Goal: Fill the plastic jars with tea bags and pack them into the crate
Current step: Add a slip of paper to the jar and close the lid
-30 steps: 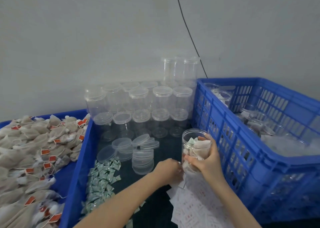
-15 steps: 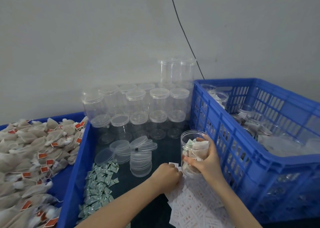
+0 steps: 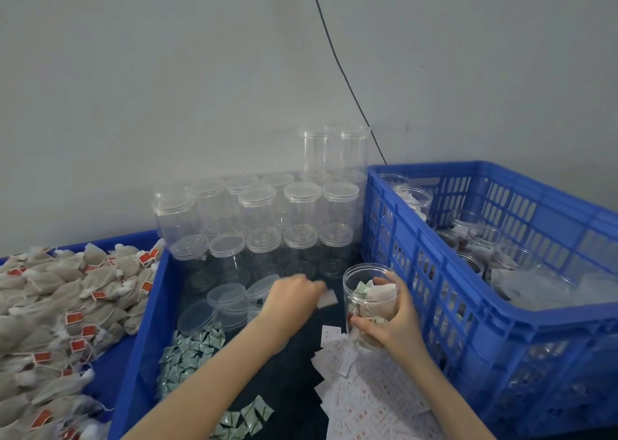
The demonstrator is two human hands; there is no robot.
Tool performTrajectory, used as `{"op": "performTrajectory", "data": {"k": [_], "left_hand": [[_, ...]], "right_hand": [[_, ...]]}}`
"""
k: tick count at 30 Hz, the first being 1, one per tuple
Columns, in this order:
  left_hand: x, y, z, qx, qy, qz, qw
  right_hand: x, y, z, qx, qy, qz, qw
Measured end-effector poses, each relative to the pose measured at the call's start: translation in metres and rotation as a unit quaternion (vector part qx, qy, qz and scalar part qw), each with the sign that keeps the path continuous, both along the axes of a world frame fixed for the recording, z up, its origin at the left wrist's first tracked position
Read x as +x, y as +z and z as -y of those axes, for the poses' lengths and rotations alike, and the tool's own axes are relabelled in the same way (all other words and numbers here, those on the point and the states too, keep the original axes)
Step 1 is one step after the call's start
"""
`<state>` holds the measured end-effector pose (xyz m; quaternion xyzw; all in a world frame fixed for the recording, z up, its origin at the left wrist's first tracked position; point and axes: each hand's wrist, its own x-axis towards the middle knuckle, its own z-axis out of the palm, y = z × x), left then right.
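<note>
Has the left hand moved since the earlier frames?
Yes. The left hand rose off the white paper slips toward the clear plastic jar's mouth, pinching a small white slip.

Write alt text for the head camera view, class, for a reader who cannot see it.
A person's right hand grips an open clear plastic jar of tea bags beside a blue slatted plastic crate, while the left hand pinches a small white paper slip near the jar's mouth. Empty lidded clear jars stand behind.
</note>
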<state>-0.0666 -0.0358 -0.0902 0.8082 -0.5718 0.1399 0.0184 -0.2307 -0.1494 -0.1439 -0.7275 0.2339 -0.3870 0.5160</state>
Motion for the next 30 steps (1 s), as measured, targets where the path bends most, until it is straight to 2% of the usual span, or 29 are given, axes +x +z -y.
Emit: {"op": "performTrajectory", "data": {"k": [2,4,7,9,12,17,20,22,23,25,27,28,30], "left_hand": [[0.0,0.024,-0.007,-0.13,0.034,-0.029,0.991],[-0.008,0.042,-0.014,-0.259,0.013,-0.045,0.965],[-0.022,0.055,-0.016,-0.348,-0.057,-0.045,0.935],[-0.031,0.057,-0.013,-0.335,-0.127,-0.018,0.934],[-0.034,0.053,-0.011,-0.251,-0.188,0.04,0.949],[-0.022,0.052,-0.01,-0.084,-0.157,0.005,0.984],[-0.021,0.052,-0.01,-0.044,-0.146,-0.024,0.988],[-0.023,0.053,-0.013,-0.085,-0.151,-0.084,0.981],[-0.024,0.052,-0.014,-0.126,-0.151,-0.143,0.97],[-0.024,0.047,-0.018,-0.193,-0.142,-0.316,0.918],[-0.027,0.039,-0.023,-0.155,-0.134,-0.501,0.841],[-0.029,0.034,-0.025,-0.127,-0.13,-0.554,0.812],[-0.03,0.024,-0.026,-0.115,-0.117,-0.579,0.799]], "right_hand": [[0.002,0.0,-0.001,0.005,0.003,-0.006,1.0],[0.005,-0.001,-0.003,0.011,0.007,-0.01,1.0],[0.011,-0.002,-0.006,0.022,0.015,-0.01,1.0],[0.015,-0.002,-0.008,0.019,0.017,-0.009,1.0],[0.019,0.001,-0.012,0.014,0.023,-0.017,1.0],[0.015,0.004,-0.012,0.008,0.015,-0.027,0.999],[0.013,0.008,-0.014,-0.007,0.015,-0.032,0.999],[0.011,0.011,-0.017,-0.026,0.015,-0.043,0.999],[0.01,0.013,-0.018,-0.034,0.02,-0.048,0.998],[0.01,0.016,-0.02,-0.045,0.028,-0.055,0.997],[0.012,0.019,-0.021,-0.027,0.033,-0.051,0.998],[0.013,0.021,-0.022,-0.015,0.036,-0.043,0.998],[0.017,0.023,-0.026,-0.001,0.05,-0.033,0.998]]}}
